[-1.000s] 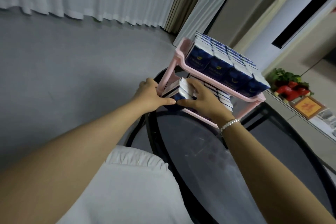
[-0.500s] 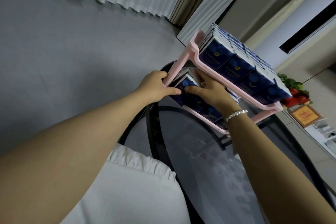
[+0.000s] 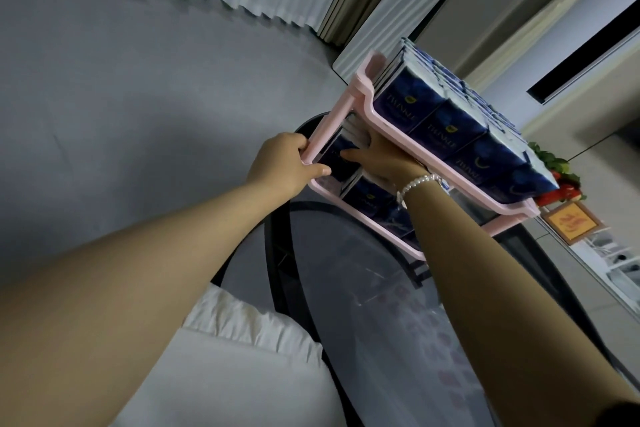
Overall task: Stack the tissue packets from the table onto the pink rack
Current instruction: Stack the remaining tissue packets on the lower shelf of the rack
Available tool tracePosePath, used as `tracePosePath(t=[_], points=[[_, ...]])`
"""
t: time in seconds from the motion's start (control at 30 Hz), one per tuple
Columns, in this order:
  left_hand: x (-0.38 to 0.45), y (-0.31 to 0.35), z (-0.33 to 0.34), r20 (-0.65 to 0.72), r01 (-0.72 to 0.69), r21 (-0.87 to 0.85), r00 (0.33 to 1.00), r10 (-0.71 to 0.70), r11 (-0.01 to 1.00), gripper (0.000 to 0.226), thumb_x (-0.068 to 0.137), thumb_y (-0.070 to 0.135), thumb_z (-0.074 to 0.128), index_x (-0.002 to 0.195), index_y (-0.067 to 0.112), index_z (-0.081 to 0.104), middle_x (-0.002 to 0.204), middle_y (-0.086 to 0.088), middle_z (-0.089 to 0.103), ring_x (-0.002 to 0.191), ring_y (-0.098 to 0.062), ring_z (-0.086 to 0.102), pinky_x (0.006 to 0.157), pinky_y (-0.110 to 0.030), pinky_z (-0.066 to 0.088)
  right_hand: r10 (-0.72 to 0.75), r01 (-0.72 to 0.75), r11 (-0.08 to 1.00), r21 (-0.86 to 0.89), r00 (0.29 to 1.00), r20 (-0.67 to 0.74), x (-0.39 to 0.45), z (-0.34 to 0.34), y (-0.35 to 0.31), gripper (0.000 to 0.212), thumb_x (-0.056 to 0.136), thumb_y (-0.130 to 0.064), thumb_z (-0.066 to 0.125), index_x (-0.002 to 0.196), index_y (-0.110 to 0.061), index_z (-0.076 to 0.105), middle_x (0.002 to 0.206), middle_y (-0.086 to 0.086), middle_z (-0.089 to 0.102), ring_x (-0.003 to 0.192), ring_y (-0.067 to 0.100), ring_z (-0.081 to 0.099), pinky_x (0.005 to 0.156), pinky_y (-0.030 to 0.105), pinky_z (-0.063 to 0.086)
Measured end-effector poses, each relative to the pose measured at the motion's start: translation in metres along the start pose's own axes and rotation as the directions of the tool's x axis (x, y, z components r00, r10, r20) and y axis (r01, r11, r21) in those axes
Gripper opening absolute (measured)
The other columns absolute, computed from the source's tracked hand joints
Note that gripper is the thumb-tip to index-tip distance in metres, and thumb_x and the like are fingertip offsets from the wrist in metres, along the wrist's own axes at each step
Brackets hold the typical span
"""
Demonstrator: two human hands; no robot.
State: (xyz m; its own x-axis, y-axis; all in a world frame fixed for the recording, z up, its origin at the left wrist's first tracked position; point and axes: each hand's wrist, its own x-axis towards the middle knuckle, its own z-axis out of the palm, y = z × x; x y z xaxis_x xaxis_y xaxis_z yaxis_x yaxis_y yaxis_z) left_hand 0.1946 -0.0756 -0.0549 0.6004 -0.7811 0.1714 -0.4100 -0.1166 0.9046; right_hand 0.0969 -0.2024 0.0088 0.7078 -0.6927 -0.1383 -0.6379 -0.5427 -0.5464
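Right hand (image 3: 382,159) now deeper under upper tier — fingers flat against tissue packets (image 3: 341,158); left hand (image 3: 282,168) grip clamped on pink rack (image 3: 329,130) post.

you get dim, flat indoor light, soft motion blur throughout, and strong wide-angle bending at the edges.

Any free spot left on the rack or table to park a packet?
Top shelf packets fill it edge to edge. Lower shelf is crowded too, with the right hand reaching in and the left hand gripping the corner post. The glass table before the rack looks bare.
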Motion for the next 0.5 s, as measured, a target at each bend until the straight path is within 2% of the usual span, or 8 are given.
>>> tracePosePath(t=[0.1,0.17,0.23,0.3,0.4,0.5], points=[[0.000,0.001,0.000,-0.007,0.010,-0.007,1.000,-0.010,1.000,0.032,0.078,0.031,0.075,0.090,0.005,0.061,0.065,0.008,0.045,0.054,-0.005,0.040,0.043,-0.011,0.032,-0.004,0.006,0.991,-0.133,1.000,0.015,0.010,-0.003,-0.003,0.063,0.092,-0.005,0.053,0.147,-0.013,0.023,0.153,-0.001,0.028,0.142,0.014,0.024,0.117,0.026,0.016],[0.000,0.001,0.001,-0.010,0.018,-0.016,1.000,-0.018,1.000,0.031,0.078,0.031,0.075,0.087,0.006,0.059,0.063,0.008,0.044,0.053,-0.005,0.039,0.042,-0.007,0.033,-0.004,0.009,0.986,-0.168,1.000,0.030,0.012,-0.003,-0.006,0.067,0.090,-0.007,0.057,0.147,-0.014,0.023,0.152,0.001,0.029,0.141,0.015,0.027,0.118,0.031,0.020],[0.000,0.001,0.001,-0.017,0.025,-0.014,1.000,-0.026,1.000,0.034,0.078,0.032,0.076,0.091,0.003,0.062,0.064,0.007,0.046,0.054,-0.005,0.040,0.041,-0.010,0.031,0.000,0.000,0.973,-0.230,1.000,0.001,0.017,-0.001,-0.002,0.074,0.083,-0.020,0.067,0.145,-0.018,0.026,0.148,0.003,0.036,0.137,0.020,0.034,0.115,0.039,0.029],[0.000,0.001,0.002,-0.019,0.034,-0.010,0.999,-0.034,0.999,0.037,0.078,0.033,0.075,0.095,0.002,0.063,0.068,0.004,0.050,0.055,-0.005,0.042,0.045,-0.013,0.027,0.018,-0.039,0.954,-0.298,0.997,-0.073,0.023,-0.001,0.003,0.076,0.078,-0.033,0.071,0.141,-0.018,0.032,0.140,0.005,0.044,0.129,0.023,0.043,0.109,0.040,0.036],[-0.001,0.002,0.003,-0.017,0.034,-0.011,0.999,-0.034,0.999,0.033,0.078,0.032,0.075,0.092,0.005,0.061,0.075,0.001,0.054,0.056,-0.004,0.043,0.045,-0.012,0.027,0.076,-0.100,0.967,-0.236,0.991,-0.106,0.024,-0.001,0.001,0.061,0.085,-0.028,0.066,0.138,-0.014,0.039,0.137,0.006,0.047,0.126,0.024,0.044,0.105,0.032,0.035],[-0.002,0.003,0.002,-0.013,0.033,-0.002,0.999,-0.033,0.999,0.031,0.078,0.032,0.075,0.086,0.009,0.056,0.067,0.006,0.048,0.055,-0.004,0.041,0.042,-0.011,0.029,0.096,-0.119,0.962,-0.245,0.990,-0.104,0.027,0.000,0.002,0.056,0.088,-0.026,0.063,0.137,-0.012,0.040,0.137,0.008,0.048,0.127,0.026,0.044,0.103,0.032,0.035]])
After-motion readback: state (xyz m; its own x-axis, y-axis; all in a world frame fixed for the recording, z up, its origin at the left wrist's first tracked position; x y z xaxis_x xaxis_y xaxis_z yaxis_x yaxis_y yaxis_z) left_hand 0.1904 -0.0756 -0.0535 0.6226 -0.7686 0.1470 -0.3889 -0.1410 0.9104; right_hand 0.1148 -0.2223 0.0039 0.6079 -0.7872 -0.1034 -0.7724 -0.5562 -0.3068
